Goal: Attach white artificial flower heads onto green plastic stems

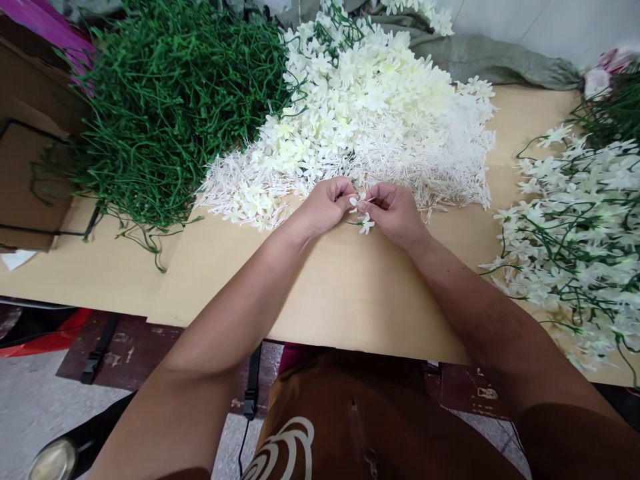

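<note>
My left hand [326, 205] and my right hand [397, 212] meet over the cardboard, fingertips nearly touching. Both are closed in a pinch. Between them is a small white artificial flower [355, 202]; a thin white stalk shows at my right fingertips. Just below hangs another white flower [367, 224], with a bit of green stem [352, 223] beside it under my left fingers. How these pieces join is hidden by the fingers. Right behind my hands lies a heap of white artificial flowers [345, 113] with many thin white stalks [415, 167].
A big pile of green plastic stems [185, 100] stands at the back left, beside a cardboard box [35, 147]. To the right lie white flowers on green stems [575, 233]. Cardboard [350, 300] covers the table; a grey-green cloth [495, 60] runs along the back.
</note>
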The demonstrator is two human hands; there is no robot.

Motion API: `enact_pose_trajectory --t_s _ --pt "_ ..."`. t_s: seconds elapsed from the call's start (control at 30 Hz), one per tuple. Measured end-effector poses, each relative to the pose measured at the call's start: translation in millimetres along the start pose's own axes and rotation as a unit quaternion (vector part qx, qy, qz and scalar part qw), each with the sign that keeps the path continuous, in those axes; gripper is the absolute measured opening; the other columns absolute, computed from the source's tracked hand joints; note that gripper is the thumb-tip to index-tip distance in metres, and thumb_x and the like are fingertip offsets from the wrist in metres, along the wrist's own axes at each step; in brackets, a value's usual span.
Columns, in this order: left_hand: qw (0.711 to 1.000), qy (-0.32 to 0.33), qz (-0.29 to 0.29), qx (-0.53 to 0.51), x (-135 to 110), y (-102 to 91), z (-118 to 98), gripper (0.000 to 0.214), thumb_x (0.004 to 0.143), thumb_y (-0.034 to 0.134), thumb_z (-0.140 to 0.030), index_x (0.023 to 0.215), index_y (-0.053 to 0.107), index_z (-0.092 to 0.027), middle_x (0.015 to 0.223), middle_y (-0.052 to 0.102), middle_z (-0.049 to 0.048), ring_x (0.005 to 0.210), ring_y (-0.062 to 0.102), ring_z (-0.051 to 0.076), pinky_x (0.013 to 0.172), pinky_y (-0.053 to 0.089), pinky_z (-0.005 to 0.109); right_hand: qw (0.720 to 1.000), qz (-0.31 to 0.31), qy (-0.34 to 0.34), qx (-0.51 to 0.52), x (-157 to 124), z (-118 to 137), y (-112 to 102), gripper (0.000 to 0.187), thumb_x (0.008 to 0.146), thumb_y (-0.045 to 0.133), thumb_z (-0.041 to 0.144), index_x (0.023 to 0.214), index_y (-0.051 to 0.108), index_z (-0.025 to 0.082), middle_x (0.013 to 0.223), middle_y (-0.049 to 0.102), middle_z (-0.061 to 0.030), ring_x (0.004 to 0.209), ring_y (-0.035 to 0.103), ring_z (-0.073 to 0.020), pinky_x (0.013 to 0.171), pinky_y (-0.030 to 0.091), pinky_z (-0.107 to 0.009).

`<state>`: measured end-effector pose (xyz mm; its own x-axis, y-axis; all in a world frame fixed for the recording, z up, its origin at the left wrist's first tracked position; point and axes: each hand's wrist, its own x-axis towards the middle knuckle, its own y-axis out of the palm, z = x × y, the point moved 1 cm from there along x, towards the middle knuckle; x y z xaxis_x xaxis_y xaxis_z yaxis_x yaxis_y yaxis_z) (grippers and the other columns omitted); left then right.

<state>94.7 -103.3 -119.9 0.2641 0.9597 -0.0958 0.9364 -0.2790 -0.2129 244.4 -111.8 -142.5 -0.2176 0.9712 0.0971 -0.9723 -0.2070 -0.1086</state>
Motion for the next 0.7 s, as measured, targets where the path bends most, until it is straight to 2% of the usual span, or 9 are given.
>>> enact_pose_trajectory --t_s 0.2,0.3,0.43,0.53,0.7 --pt "1.000 0.001 0.000 0.011 0.2 -3.6 -0.4 0.020 0.070 0.066 -0.017 0.058 0.049 -0.017 0.053 0.043 -0.0046 0.053 0.035 0.007 0.051 0.026 0.023 1.000 0.004 0.013 0.029 3.5 -3.1 1.2 0.044 0.057 0.084 0.052 0.067 0.057 0.020 0.061 0.059 0.0033 0.055 0.051 -0.0086 0.052 0.043 -0.024" --pt "1.000 0.003 0.006 0.002 -1.2 -8.4 -1.7 0.027 0.074 0.069 -0.032 0.061 0.051 -0.017 0.052 0.044 -0.0038 0.051 0.035 0.008 0.049 0.025 0.023 0.999 0.007 0.007 0.052 5.1 -4.6 -0.1 0.046 0.058 0.082 0.057 0.068 0.057 0.020 0.059 0.059 0.0045 0.053 0.052 -0.0080 0.052 0.045 -0.023" --pt "0.999 0.009 0.030 0.020 -3.6 -12.6 -4.2 0.040 0.079 0.066 -0.049 0.059 0.055 -0.016 0.052 0.047 -0.0021 0.050 0.036 0.008 0.050 0.028 0.025 0.997 0.010 -0.007 0.073 5.5 -5.3 -2.5 0.045 0.060 0.081 0.059 0.070 0.060 0.019 0.065 0.063 0.0025 0.060 0.057 -0.0091 0.062 0.049 -0.025" --pt "0.998 0.018 0.057 0.036 -4.6 -13.7 -4.8 0.041 0.080 0.064 -0.050 0.058 0.057 -0.016 0.053 0.049 -0.0015 0.052 0.038 0.008 0.053 0.030 0.025 0.997 0.011 -0.014 0.075 5.0 -4.3 -3.1 0.047 0.059 0.081 0.060 0.071 0.061 0.019 0.066 0.065 0.0018 0.063 0.060 -0.0102 0.066 0.051 -0.027" --pt "0.997 0.020 0.073 -0.004 -5.6 -13.5 -3.2 0.036 0.080 0.066 -0.048 0.064 0.057 -0.016 0.060 0.053 -0.0014 0.057 0.041 0.009 0.057 0.033 0.024 0.997 -0.001 -0.006 0.083 3.0 0.2 -2.4 0.049 0.056 0.082 0.062 0.071 0.060 0.021 0.065 0.065 0.0025 0.064 0.061 -0.0115 0.069 0.053 -0.029"
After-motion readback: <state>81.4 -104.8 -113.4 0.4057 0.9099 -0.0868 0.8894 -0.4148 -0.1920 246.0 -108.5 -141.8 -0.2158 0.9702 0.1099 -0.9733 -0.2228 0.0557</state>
